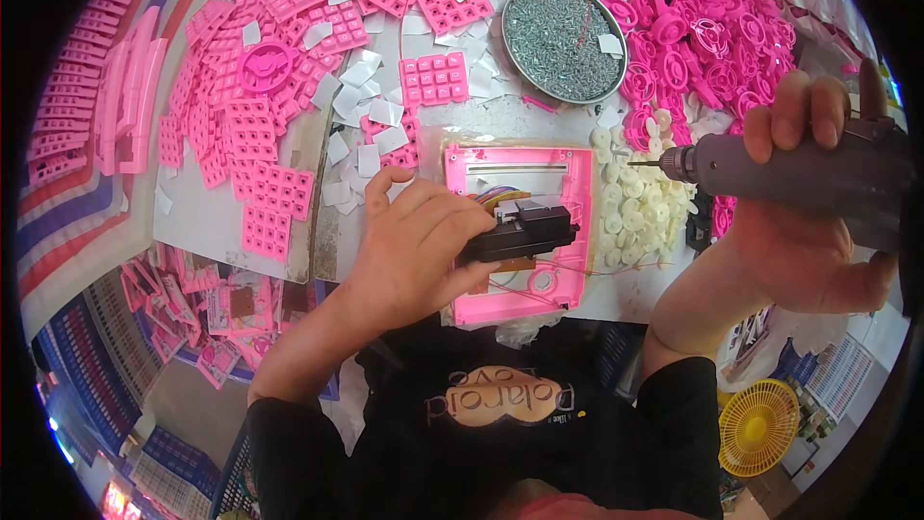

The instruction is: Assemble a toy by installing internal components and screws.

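Black module point(544, 228), in the left hand point(423, 236)'s grip at the centre of the head view, is above an open pink casing point(579, 183), coloured wires point(499, 196) beside it. Well apart, at right, the right hand point(794, 255) is wrapped around a dark electric screwdriver point(760, 171). Top centre, a round metal dish point(513, 72) holds small silvery screws point(558, 39); lower right, a yellow basket point(739, 429).

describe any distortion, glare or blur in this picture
Head view: fisheye bending bows the striped cloth along the left rim; head view: washed-out bright spots at the lower-left rim; head view: the dark electric screwdriver nearly merges with the black right border; head view: no strong motion blur on the left hand.
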Demonstrator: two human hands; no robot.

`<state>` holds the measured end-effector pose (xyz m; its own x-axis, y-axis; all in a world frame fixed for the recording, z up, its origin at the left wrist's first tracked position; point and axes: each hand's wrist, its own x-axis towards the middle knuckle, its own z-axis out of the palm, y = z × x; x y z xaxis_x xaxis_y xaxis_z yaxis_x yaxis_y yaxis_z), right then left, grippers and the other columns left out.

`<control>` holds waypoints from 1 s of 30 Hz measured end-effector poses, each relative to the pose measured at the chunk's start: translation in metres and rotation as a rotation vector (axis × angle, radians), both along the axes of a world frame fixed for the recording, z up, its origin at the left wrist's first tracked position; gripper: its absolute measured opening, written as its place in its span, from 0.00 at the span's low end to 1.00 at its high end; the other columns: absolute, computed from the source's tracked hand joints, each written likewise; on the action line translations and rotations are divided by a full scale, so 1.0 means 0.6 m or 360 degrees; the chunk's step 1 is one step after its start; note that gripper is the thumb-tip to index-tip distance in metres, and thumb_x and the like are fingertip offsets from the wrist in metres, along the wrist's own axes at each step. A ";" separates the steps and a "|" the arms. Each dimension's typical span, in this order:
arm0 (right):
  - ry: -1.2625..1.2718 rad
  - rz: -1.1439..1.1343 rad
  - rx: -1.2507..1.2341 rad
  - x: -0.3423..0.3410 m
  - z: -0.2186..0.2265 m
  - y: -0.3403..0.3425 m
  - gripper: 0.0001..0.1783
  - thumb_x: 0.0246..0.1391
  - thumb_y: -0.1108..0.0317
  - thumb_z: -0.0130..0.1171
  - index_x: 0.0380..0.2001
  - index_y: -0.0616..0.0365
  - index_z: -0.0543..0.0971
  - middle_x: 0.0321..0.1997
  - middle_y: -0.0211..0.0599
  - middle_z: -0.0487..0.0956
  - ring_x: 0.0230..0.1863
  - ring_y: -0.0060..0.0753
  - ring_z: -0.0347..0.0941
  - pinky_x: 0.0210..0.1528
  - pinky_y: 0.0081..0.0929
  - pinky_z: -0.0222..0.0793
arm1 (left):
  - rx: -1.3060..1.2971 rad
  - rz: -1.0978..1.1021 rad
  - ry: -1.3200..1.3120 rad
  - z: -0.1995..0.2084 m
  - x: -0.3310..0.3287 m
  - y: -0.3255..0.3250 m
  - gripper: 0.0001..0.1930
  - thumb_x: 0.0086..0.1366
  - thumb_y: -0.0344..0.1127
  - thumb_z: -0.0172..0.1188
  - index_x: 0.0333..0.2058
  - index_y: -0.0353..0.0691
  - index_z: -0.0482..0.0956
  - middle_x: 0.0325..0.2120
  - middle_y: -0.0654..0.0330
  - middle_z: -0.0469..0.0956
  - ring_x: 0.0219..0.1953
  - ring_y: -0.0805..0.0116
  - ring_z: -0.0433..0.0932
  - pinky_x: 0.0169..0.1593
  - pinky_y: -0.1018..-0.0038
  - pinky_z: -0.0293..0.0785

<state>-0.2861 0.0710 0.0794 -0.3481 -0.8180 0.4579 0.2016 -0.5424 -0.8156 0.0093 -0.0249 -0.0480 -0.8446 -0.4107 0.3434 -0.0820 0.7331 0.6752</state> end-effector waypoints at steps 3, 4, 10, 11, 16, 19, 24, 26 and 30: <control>-0.0005 0.0009 -0.0003 0.004 -0.001 0.000 0.49 0.52 0.44 0.51 0.71 0.63 0.55 0.56 0.49 0.62 0.56 0.50 0.59 0.56 0.49 0.61 | 0.0006 0.0007 -0.0005 -0.001 0.000 0.001 0.27 0.43 0.38 0.78 0.43 0.46 0.78 0.37 0.65 0.81 0.40 0.63 0.78 0.53 0.57 0.59; -0.0005 0.0014 -0.0002 0.003 -0.001 -0.001 0.49 0.52 0.43 0.51 0.71 0.63 0.55 0.56 0.49 0.62 0.55 0.49 0.59 0.56 0.49 0.61 | 0.0004 0.0007 -0.0009 0.000 -0.001 0.001 0.26 0.43 0.38 0.78 0.43 0.46 0.78 0.37 0.65 0.81 0.40 0.63 0.78 0.53 0.57 0.59; -0.0012 0.0040 -0.0002 0.009 -0.003 -0.005 0.50 0.52 0.41 0.51 0.71 0.63 0.55 0.54 0.47 0.62 0.54 0.47 0.60 0.54 0.47 0.62 | 0.0001 0.0007 -0.0025 0.004 -0.001 0.000 0.25 0.44 0.38 0.78 0.42 0.46 0.78 0.37 0.65 0.82 0.40 0.63 0.78 0.53 0.57 0.59; -0.0009 0.0043 0.0002 0.011 -0.004 -0.005 0.50 0.52 0.41 0.51 0.71 0.63 0.55 0.54 0.47 0.63 0.53 0.47 0.60 0.54 0.47 0.62 | 0.0000 0.0008 -0.0021 0.003 -0.001 0.000 0.25 0.44 0.39 0.78 0.42 0.46 0.78 0.37 0.65 0.82 0.40 0.63 0.78 0.53 0.57 0.58; -0.0018 0.0060 0.0005 0.015 -0.003 -0.009 0.51 0.52 0.39 0.51 0.71 0.62 0.55 0.52 0.46 0.63 0.52 0.46 0.60 0.53 0.46 0.62 | 0.0023 -0.0013 -0.0045 0.003 -0.001 -0.003 0.25 0.45 0.40 0.78 0.42 0.47 0.78 0.37 0.65 0.82 0.39 0.63 0.78 0.55 0.57 0.57; -0.0022 0.0072 0.0013 0.017 -0.005 -0.012 0.51 0.51 0.38 0.51 0.71 0.62 0.55 0.51 0.45 0.64 0.51 0.45 0.60 0.52 0.45 0.62 | 0.0031 -0.0014 -0.0052 0.003 -0.001 -0.003 0.25 0.46 0.41 0.78 0.43 0.47 0.78 0.37 0.66 0.81 0.39 0.63 0.77 0.55 0.56 0.57; -0.0030 0.0097 0.0019 0.021 -0.007 -0.017 0.52 0.51 0.37 0.50 0.71 0.62 0.55 0.50 0.43 0.64 0.50 0.43 0.61 0.50 0.44 0.63 | 0.0034 -0.0027 -0.0047 0.001 -0.001 -0.005 0.25 0.47 0.42 0.78 0.44 0.47 0.77 0.37 0.66 0.81 0.39 0.63 0.77 0.56 0.55 0.56; -0.0031 0.0107 0.0019 0.023 -0.007 -0.020 0.53 0.51 0.36 0.50 0.71 0.62 0.55 0.49 0.43 0.65 0.49 0.42 0.61 0.50 0.44 0.63 | 0.0036 -0.0028 -0.0043 0.002 -0.001 -0.006 0.25 0.47 0.42 0.78 0.44 0.47 0.77 0.37 0.66 0.81 0.39 0.63 0.77 0.56 0.55 0.56; -0.0044 0.0140 0.0022 0.032 -0.008 -0.025 0.53 0.51 0.35 0.50 0.71 0.62 0.55 0.48 0.41 0.65 0.48 0.41 0.61 0.49 0.43 0.63 | 0.0032 -0.0026 -0.0048 0.002 0.002 -0.005 0.25 0.47 0.41 0.77 0.44 0.47 0.77 0.37 0.66 0.81 0.39 0.63 0.77 0.56 0.55 0.56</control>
<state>-0.2671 0.0563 0.0744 -0.2873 -0.8522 0.4373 0.2706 -0.5102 -0.8164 0.0105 -0.0281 -0.0469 -0.8612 -0.4033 0.3094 -0.0905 0.7207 0.6873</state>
